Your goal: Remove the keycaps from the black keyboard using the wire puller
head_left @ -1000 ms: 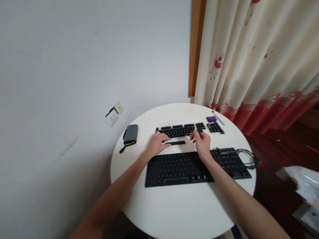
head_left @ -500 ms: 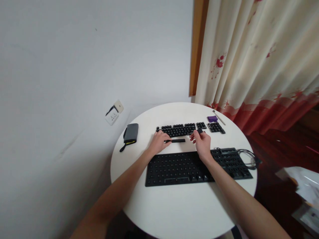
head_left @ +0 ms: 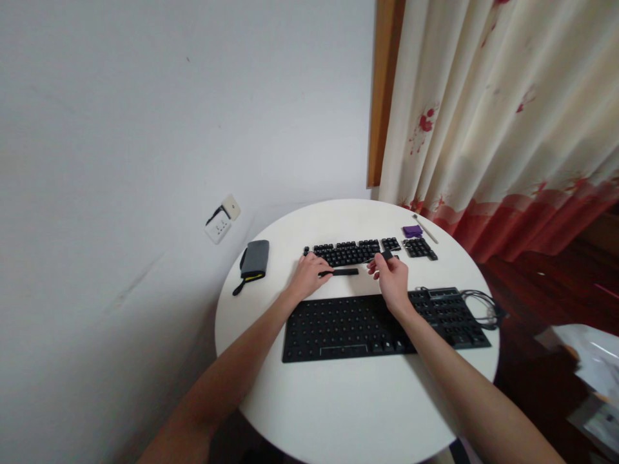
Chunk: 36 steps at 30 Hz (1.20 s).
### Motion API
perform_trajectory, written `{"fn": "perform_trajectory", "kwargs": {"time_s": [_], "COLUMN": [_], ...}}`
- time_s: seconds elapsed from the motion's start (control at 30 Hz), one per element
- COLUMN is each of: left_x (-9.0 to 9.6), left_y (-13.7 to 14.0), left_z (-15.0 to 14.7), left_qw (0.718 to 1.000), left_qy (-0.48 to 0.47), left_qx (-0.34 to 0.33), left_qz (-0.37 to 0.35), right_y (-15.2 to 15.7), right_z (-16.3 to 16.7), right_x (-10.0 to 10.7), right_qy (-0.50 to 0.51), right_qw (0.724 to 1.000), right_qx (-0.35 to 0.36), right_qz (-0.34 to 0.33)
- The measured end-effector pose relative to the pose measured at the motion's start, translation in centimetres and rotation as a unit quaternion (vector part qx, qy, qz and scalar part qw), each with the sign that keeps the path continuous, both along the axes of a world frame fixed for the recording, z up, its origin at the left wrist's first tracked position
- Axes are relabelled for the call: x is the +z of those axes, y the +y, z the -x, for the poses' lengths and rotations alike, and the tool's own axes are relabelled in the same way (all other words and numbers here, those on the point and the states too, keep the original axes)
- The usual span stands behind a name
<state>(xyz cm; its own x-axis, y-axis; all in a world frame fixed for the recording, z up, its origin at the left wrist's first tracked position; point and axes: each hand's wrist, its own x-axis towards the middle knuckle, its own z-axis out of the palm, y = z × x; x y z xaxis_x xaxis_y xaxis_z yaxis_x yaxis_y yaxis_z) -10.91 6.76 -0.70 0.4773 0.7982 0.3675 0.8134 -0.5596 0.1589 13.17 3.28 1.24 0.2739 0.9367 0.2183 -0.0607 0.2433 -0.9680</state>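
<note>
My left hand (head_left: 309, 276) rests on the far side of the keyboard base, its fingertips closed on the left end of a long black space bar keycap (head_left: 346, 272). My right hand (head_left: 393, 278) is closed around what looks like a keycap puller (head_left: 386, 255): a black handle with a thin wire end pointing left. That wire end is near the loose keycaps (head_left: 345, 256), laid out in rows beyond both hands. Nearer me lies the black keyboard base (head_left: 333, 328), most of its key positions bare, partly covered by my right forearm.
A grey pouch (head_left: 255, 259) lies at the left of the round white table (head_left: 338, 406). Far right are more keycaps (head_left: 420, 247), a purple cloth (head_left: 412, 231) and a thin pale brush (head_left: 425, 229). A coiled cable (head_left: 488, 312) hangs slightly over the right edge.
</note>
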Motion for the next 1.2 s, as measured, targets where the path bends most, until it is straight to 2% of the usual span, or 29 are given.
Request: {"fn": "perform_trajectory", "kwargs": {"time_s": [0.6, 0.97, 1.2], "left_x": [0.45, 0.46, 0.68], "left_y": [-0.01, -0.03, 0.0], "left_z": [-0.34, -0.41, -0.32], "left_qw": [0.998, 0.999, 0.998], "left_qy": [-0.02, -0.022, -0.034], "left_qx": [0.033, 0.042, 0.037], "left_qz": [-0.042, -0.025, -0.039], "right_y": [0.05, -0.02, 0.1], "right_z": [0.14, 0.07, 0.06], "right_x": [-0.12, 0.05, -0.06], "right_qy": [0.004, 0.002, 0.003], "right_qw": [1.0, 1.0, 1.0], "right_qx": [0.008, 0.006, 0.005], "right_qz": [0.006, 0.007, 0.006]}}
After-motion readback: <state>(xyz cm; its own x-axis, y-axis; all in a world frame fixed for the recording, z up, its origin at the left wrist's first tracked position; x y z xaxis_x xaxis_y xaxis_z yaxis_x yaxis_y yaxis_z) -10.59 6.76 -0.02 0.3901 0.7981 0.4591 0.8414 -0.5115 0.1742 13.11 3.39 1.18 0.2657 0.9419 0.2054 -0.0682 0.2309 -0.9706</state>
